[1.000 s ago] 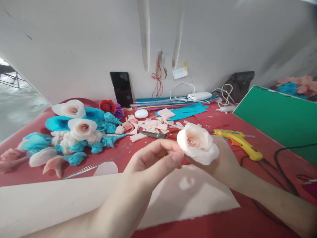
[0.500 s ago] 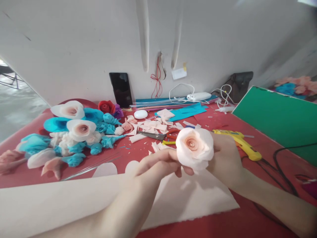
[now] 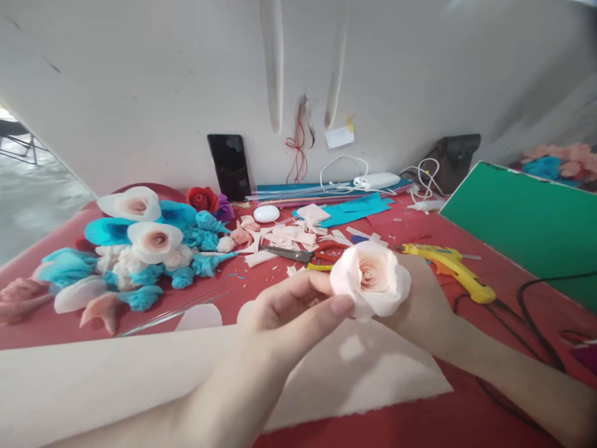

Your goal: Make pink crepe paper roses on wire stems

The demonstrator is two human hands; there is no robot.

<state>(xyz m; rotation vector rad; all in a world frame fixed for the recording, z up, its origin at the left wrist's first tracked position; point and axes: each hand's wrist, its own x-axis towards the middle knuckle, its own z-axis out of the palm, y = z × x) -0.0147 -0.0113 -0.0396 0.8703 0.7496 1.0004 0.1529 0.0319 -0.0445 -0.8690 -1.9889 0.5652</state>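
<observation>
A pale pink paper rose [image 3: 370,280] with a tightly coiled centre is held up over the table's middle. My left hand [image 3: 298,317] pinches its outer petal at the left edge, thumb in front and forefinger behind. Behind and below the bloom is my right hand [image 3: 415,305], closed around the flower's underside; its fingertips are mostly hidden by the petals. Beneath both hands lies a wide sheet of pale pink crepe paper [image 3: 373,373]. Two cut petal pieces, one a rounded petal [image 3: 200,316], rest at the sheet's far edge.
Paper flowers [image 3: 156,242] in blue, white and pink are heaped at the left. Beyond the hands lie pliers [image 3: 291,254] among paper scraps [image 3: 289,235]. A yellow glue gun [image 3: 466,280] with a black cable is at the right, before a green board [image 3: 527,230]. A phone [image 3: 229,168] leans on the wall.
My left thumb has come up onto the front of the petal, where the fingers were previously behind it. The rose has tilted and shifted slightly to the right.
</observation>
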